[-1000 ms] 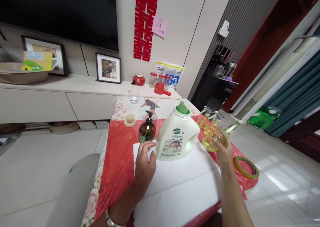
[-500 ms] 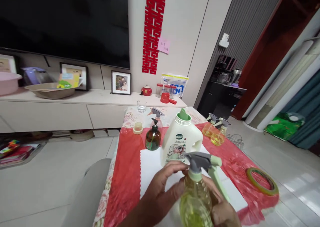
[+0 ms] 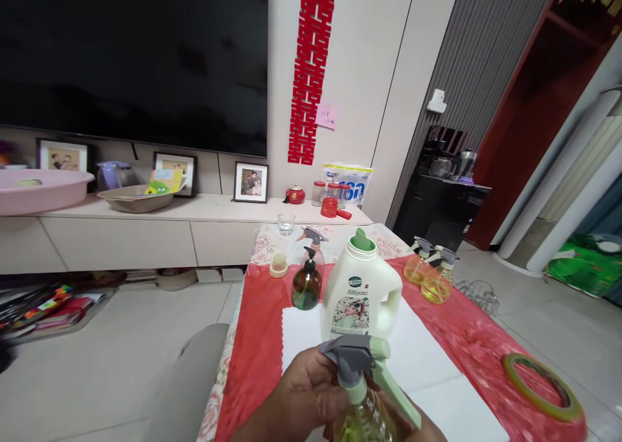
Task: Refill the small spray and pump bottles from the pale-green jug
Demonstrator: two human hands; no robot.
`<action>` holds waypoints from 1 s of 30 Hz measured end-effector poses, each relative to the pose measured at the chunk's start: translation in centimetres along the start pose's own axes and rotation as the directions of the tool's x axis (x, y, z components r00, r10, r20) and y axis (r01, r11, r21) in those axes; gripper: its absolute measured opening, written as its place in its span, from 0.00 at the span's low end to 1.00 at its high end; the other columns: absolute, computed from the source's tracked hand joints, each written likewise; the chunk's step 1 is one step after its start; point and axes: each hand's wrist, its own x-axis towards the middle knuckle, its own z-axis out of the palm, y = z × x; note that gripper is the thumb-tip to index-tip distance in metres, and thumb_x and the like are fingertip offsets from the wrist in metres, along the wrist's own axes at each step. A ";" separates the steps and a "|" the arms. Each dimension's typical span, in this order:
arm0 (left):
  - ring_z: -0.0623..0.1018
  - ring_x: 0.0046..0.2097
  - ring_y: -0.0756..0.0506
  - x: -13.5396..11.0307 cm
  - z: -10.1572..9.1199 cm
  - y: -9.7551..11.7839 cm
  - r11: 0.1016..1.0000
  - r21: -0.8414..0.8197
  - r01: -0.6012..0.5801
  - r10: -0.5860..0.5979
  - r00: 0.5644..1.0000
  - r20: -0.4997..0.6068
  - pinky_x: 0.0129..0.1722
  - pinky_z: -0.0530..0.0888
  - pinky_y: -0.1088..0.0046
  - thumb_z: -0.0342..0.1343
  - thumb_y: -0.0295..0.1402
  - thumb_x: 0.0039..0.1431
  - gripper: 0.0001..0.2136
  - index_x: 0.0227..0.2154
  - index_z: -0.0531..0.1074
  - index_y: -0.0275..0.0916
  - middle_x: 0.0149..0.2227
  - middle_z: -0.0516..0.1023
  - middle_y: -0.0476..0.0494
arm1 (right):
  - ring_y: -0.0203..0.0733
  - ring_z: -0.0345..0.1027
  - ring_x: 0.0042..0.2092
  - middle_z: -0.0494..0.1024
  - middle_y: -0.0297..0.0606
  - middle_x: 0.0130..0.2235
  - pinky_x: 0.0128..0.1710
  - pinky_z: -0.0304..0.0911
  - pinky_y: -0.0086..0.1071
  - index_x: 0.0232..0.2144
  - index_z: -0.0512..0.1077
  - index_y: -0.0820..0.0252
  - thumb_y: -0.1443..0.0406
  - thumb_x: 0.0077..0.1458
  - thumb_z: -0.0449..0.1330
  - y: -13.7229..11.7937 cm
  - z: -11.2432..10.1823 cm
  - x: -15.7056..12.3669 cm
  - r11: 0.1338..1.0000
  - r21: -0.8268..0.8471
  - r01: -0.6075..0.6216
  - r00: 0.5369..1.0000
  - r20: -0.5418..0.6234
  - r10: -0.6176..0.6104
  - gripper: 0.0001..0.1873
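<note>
Plainly, the red-covered counter (image 3: pixel 255 351) filled the near middle, with the white jug (image 3: pixel 362 293) standing on it beyond the spray bottle (image 3: pixel 364 422). That bottle sat near, slightly tilted, between the left hand (image 3: pixel 311 393), clasping it below its grey head (image 3: pixel 347 351), and the right hand (image 3: pixel 425 429), wrapped round its right side and partly cut off. Handling it well probably meant gripping firmly, levelling the neck and sparing the trigger (image 3: pixel 396 390). Farther off, double-happiness characters filled the red strip (image 3: pixel 311 72); the bag (image 3: pixel 359 186) showed "160"; the jug's label (image 3: pixel 352 312) seemingly read "SilkGarden"; the pink note (image 3: pixel 326 116) was illegible.
</note>
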 end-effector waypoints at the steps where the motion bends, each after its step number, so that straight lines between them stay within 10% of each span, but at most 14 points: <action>1: 0.72 0.30 0.51 0.0 0.2 0.1 1.000 -0.013 -0.018 0.018 1.000 -0.003 0.29 0.66 0.76 0.72 0.42 0.45 0.21 0.40 0.79 0.36 0.34 0.78 0.42 | 0.64 0.58 0.63 0.73 0.44 0.56 0.64 0.54 0.49 0.61 0.69 0.58 0.59 0.35 0.76 0.0 0.0 0.1 1.000 -0.011 -0.006 1.000 -0.026 0.006 0.49; 11: 0.77 0.41 0.43 0.6 -0.1 -0.4 0.988 0.018 -0.152 0.153 0.987 -0.050 0.41 0.71 0.70 0.75 0.45 0.37 0.28 0.41 0.75 0.38 0.39 0.78 0.42 | 0.52 0.38 0.71 0.56 0.31 0.68 0.69 0.44 0.40 0.58 0.71 0.46 0.64 0.32 0.76 -1.0 0.4 0.7 0.983 0.122 0.140 0.982 0.110 -0.153 0.47; 17: 0.77 0.44 0.39 -0.2 0.1 0.8 0.992 0.103 -0.071 0.077 0.996 -0.055 0.48 0.71 0.61 0.67 0.47 0.51 0.21 0.42 0.80 0.37 0.43 0.80 0.37 | 0.57 0.44 0.70 0.56 0.36 0.67 0.67 0.48 0.42 0.59 0.71 0.52 0.64 0.29 0.76 -2.0 0.4 0.1 0.991 0.101 0.087 0.992 0.079 -0.095 0.49; 25: 0.75 0.39 0.47 1.1 -0.4 -1.0 0.982 -0.048 -0.181 0.173 0.976 -0.136 0.41 0.69 0.73 0.78 0.37 0.33 0.25 0.37 0.76 0.39 0.35 0.77 0.46 | 0.60 0.48 0.68 0.60 0.39 0.66 0.64 0.56 0.42 0.60 0.69 0.54 0.67 0.30 0.75 -2.1 0.3 0.0 0.998 -0.033 0.056 0.997 0.049 -0.054 0.50; 30: 0.76 0.49 0.42 0.5 0.3 -0.8 0.990 -0.015 -0.138 0.136 0.986 -0.093 0.49 0.69 0.68 0.73 0.43 0.44 0.26 0.48 0.78 0.41 0.47 0.79 0.39 | 0.58 0.46 0.69 0.60 0.38 0.66 0.66 0.52 0.41 0.59 0.70 0.53 0.65 0.30 0.76 -1.2 -0.4 0.5 0.996 0.003 0.094 0.996 0.004 -0.094 0.50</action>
